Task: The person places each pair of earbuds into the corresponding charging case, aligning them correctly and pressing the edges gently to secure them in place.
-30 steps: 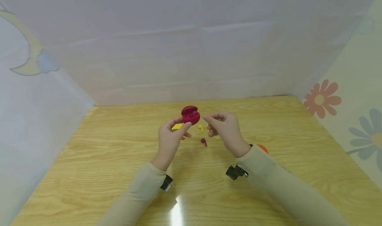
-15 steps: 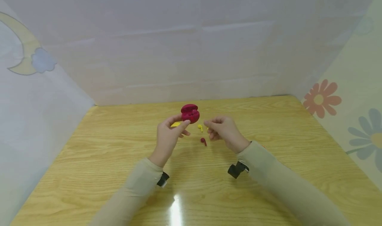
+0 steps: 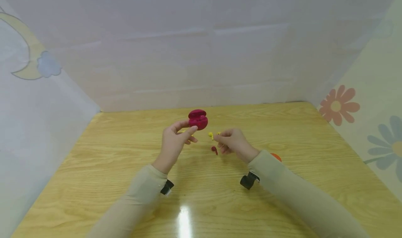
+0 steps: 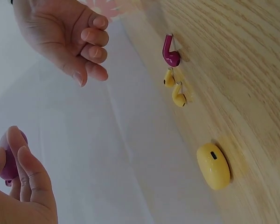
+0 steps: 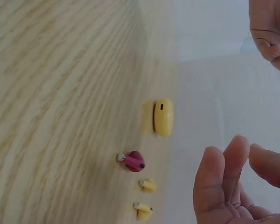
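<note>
My left hand (image 3: 173, 142) holds up a magenta earbud case (image 3: 198, 120) between thumb and fingers, its lid raised. What sits inside is too small to tell for certain. The right hand (image 3: 235, 143) hovers to the right of the case with loosely bent fingers; in the right wrist view its thumb and fingertips stand apart, holding nothing. Below lies a single magenta earbud (image 4: 171, 53) on the table. Beside it are two yellow earbuds, one nearer (image 4: 169, 78) and one farther along (image 4: 179, 96). A closed yellow earbud case (image 4: 213, 166) rests on the table, mostly hidden behind my left hand in the head view.
An orange object (image 3: 276, 157) shows partly from behind the right sleeve on the wooden table (image 3: 125, 154). A pale cloth wall (image 3: 201, 63) rises behind the table's far edge, with printed side walls left and right.
My right hand has lowered slightly toward the loose earbuds. The left hand has shifted a little to the left, still holding the magenta case.
</note>
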Tool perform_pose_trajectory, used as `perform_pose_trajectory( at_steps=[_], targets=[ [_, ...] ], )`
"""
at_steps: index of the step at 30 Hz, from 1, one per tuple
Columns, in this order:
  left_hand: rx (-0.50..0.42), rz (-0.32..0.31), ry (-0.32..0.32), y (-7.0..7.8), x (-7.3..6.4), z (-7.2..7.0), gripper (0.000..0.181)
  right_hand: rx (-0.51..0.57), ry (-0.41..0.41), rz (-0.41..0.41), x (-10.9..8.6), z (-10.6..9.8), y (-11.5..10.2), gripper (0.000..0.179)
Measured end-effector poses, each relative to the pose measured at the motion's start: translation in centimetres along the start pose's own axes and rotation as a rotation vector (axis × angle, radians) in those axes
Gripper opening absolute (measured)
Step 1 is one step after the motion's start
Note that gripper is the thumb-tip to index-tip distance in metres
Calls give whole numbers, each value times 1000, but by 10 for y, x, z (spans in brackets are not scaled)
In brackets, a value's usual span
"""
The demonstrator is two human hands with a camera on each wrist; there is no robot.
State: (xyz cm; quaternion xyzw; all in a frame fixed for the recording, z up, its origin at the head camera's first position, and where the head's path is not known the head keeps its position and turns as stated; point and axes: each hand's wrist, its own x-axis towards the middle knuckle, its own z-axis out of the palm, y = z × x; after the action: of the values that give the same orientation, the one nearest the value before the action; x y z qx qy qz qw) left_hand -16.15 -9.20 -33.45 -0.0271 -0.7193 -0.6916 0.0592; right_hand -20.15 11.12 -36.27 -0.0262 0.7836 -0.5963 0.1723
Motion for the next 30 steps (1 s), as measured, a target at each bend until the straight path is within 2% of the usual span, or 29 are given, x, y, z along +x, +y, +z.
perform_pose_trajectory(
  at_steps=[12,19,30],
  targets=[
    [9,-5,-21,-1,1,-3,32,-44,-31,67,8,6,18,24],
    [-12,-6,-21,1,0,-2,31,-63,-15,115,14,8,26,23],
    [-13,-10,-17,-1,-1,-4,31,-70,-30,111,17,12,31,25]
  ],
)
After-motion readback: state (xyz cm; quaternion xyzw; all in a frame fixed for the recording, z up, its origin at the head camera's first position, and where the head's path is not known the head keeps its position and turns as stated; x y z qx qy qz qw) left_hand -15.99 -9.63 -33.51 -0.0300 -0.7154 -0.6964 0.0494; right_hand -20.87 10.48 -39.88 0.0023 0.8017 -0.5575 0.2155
